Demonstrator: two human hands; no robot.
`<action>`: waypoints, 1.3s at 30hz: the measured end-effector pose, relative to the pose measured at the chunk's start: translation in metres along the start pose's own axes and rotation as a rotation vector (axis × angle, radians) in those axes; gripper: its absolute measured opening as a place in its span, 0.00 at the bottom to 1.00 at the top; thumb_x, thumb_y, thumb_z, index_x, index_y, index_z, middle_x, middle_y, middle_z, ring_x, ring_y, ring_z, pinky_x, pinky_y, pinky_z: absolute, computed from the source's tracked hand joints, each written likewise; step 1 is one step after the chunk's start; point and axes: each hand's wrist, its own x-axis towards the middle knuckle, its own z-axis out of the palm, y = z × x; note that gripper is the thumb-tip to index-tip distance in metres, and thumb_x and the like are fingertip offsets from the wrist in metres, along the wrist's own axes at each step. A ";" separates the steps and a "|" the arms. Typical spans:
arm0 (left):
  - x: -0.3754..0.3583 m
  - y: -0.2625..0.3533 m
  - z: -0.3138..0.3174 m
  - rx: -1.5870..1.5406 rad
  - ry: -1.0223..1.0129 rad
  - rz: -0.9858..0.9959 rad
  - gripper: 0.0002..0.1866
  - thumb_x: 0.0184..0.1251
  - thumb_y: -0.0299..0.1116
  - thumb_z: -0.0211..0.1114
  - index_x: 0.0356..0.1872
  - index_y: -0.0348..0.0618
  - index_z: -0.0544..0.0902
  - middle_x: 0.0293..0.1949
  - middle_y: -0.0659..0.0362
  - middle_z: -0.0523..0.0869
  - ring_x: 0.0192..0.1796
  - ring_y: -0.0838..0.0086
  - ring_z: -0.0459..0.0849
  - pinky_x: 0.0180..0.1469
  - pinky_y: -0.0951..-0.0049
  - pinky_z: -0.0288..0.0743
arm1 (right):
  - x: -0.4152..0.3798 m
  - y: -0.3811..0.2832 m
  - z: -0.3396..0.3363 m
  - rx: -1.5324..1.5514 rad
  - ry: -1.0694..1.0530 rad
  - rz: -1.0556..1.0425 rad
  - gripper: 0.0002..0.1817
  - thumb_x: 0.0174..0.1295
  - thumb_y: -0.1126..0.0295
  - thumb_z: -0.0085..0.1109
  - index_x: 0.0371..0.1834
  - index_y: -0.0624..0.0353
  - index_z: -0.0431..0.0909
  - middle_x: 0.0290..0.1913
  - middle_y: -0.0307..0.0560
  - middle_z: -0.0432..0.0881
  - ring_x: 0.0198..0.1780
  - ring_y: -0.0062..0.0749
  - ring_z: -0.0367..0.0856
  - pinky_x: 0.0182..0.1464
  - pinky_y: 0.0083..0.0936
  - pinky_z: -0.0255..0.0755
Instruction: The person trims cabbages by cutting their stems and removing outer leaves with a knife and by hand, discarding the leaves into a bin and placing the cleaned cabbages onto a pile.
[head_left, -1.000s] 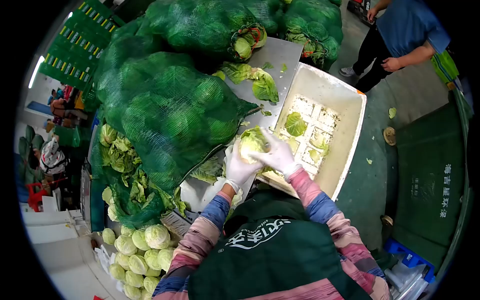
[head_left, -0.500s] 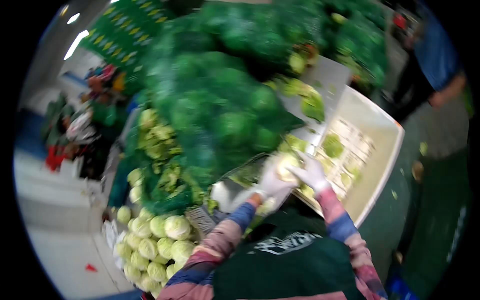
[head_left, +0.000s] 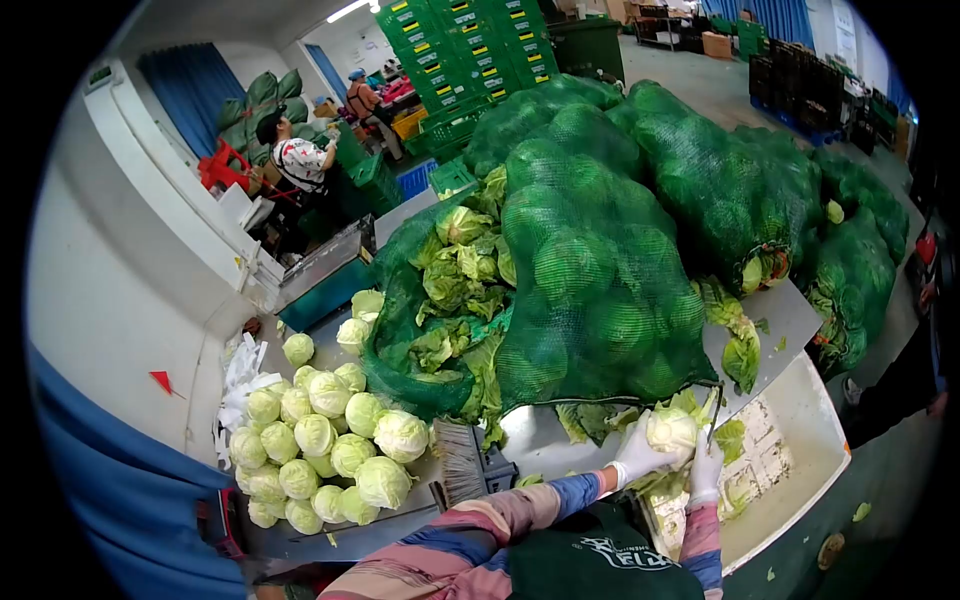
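Wearing a white glove, my left hand (head_left: 637, 455) is closed around the side of a pale trimmed cabbage (head_left: 672, 432). My right hand (head_left: 706, 468), gloved too, is closed on a knife (head_left: 715, 412), whose thin dark blade points up just right of the cabbage. Loose green leaves (head_left: 690, 402) lie behind the cabbage. Below and to the right of both hands is a white bin (head_left: 815, 475) with leaf scraps in it. A big green mesh sack (head_left: 600, 290) full of cabbages lies directly beyond my hands.
A pile of trimmed cabbages (head_left: 315, 435) is on the left of the metal table, beside a brush (head_left: 458, 462). An opened sack (head_left: 415, 385) holds leafy cabbages. More full sacks (head_left: 715, 170) lie behind. Two people work at the back left, near stacked green crates (head_left: 465, 50). Another person stands at the right edge.
My view has swung left and up, so the hands and cabbage appear lower and further right. The blade now shows upright in my right hand; the earlier frame is blurred.
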 end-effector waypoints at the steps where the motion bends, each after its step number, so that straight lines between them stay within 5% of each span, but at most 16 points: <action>1: -0.002 0.017 -0.007 -0.003 0.001 0.005 0.60 0.39 0.45 0.81 0.72 0.34 0.53 0.65 0.43 0.65 0.67 0.57 0.67 0.68 0.63 0.64 | -0.006 -0.006 -0.003 0.043 -0.023 0.101 0.21 0.71 0.59 0.53 0.45 0.71 0.80 0.32 0.45 0.82 0.36 0.26 0.78 0.40 0.28 0.74; 3: -0.008 0.046 -0.021 0.518 -0.005 0.121 0.60 0.38 0.51 0.78 0.73 0.40 0.54 0.63 0.39 0.65 0.66 0.50 0.67 0.66 0.57 0.66 | -0.007 0.009 -0.008 0.062 -0.052 0.276 0.25 0.72 0.54 0.49 0.44 0.71 0.79 0.30 0.45 0.81 0.29 0.26 0.75 0.31 0.28 0.71; 6: 0.001 0.064 -0.031 0.576 -0.185 0.104 0.61 0.37 0.59 0.76 0.72 0.40 0.55 0.63 0.37 0.65 0.66 0.44 0.65 0.64 0.51 0.67 | 0.001 0.066 -0.011 0.030 -0.060 0.195 0.28 0.70 0.47 0.49 0.46 0.67 0.79 0.27 0.43 0.78 0.16 0.24 0.73 0.16 0.25 0.66; 8: 0.013 0.046 -0.018 0.643 -0.104 0.167 0.61 0.34 0.60 0.76 0.70 0.37 0.59 0.59 0.34 0.67 0.59 0.40 0.68 0.64 0.51 0.65 | -0.005 0.055 -0.023 -0.019 -0.007 0.262 0.26 0.70 0.51 0.50 0.55 0.66 0.76 0.28 0.43 0.79 0.16 0.22 0.70 0.17 0.22 0.63; 9: 0.016 0.043 -0.016 0.645 -0.094 0.207 0.59 0.32 0.59 0.77 0.67 0.35 0.62 0.54 0.36 0.72 0.57 0.43 0.70 0.62 0.52 0.66 | -0.023 -0.006 -0.020 0.069 0.065 0.280 0.25 0.69 0.54 0.52 0.55 0.67 0.77 0.24 0.41 0.75 0.18 0.22 0.67 0.20 0.25 0.62; 12: 0.018 0.042 -0.009 0.579 -0.042 0.301 0.56 0.31 0.55 0.79 0.64 0.33 0.66 0.50 0.40 0.76 0.55 0.48 0.73 0.62 0.55 0.67 | -0.024 -0.010 -0.026 -0.049 0.070 0.120 0.23 0.67 0.59 0.53 0.62 0.57 0.74 0.23 0.42 0.78 0.17 0.22 0.70 0.22 0.25 0.67; 15: 0.011 0.049 -0.007 0.644 -0.084 0.286 0.58 0.33 0.53 0.79 0.67 0.32 0.60 0.57 0.38 0.70 0.59 0.45 0.70 0.63 0.54 0.66 | -0.028 -0.015 -0.023 -0.408 -0.014 -0.063 0.26 0.67 0.52 0.53 0.66 0.47 0.71 0.27 0.61 0.81 0.27 0.53 0.82 0.34 0.40 0.75; 19: 0.009 0.053 0.000 0.695 -0.105 0.291 0.57 0.35 0.49 0.78 0.67 0.29 0.58 0.59 0.37 0.67 0.61 0.44 0.68 0.64 0.53 0.65 | -0.030 -0.038 -0.018 -0.806 -0.134 -0.176 0.32 0.70 0.45 0.43 0.72 0.50 0.61 0.23 0.58 0.81 0.26 0.54 0.82 0.30 0.45 0.74; 27: 0.004 0.049 0.004 0.700 -0.034 0.305 0.57 0.38 0.52 0.77 0.67 0.29 0.59 0.57 0.37 0.68 0.58 0.43 0.69 0.62 0.52 0.66 | -0.022 -0.041 -0.004 -0.907 -0.073 -0.097 0.30 0.71 0.45 0.41 0.68 0.52 0.66 0.22 0.56 0.81 0.24 0.53 0.81 0.28 0.44 0.74; 33: 0.001 0.046 0.008 0.695 -0.010 0.299 0.54 0.41 0.52 0.76 0.66 0.29 0.60 0.56 0.36 0.68 0.58 0.43 0.69 0.62 0.52 0.65 | -0.017 -0.054 -0.005 -0.872 -0.105 0.030 0.30 0.70 0.41 0.38 0.60 0.50 0.76 0.32 0.59 0.84 0.35 0.55 0.84 0.39 0.44 0.78; 36: -0.014 0.036 0.007 0.678 -0.045 0.474 0.53 0.44 0.48 0.76 0.68 0.30 0.58 0.60 0.37 0.65 0.62 0.43 0.65 0.66 0.52 0.61 | -0.005 -0.044 -0.033 -0.598 0.131 0.103 0.28 0.72 0.43 0.38 0.53 0.50 0.82 0.35 0.59 0.85 0.39 0.52 0.84 0.44 0.42 0.76; 39: -0.031 0.018 -0.013 0.704 -0.157 0.646 0.55 0.43 0.43 0.77 0.70 0.31 0.55 0.65 0.38 0.62 0.67 0.44 0.61 0.69 0.53 0.58 | 0.008 -0.009 -0.060 -0.532 0.112 0.234 0.29 0.71 0.42 0.39 0.49 0.52 0.84 0.43 0.59 0.84 0.47 0.50 0.82 0.53 0.39 0.72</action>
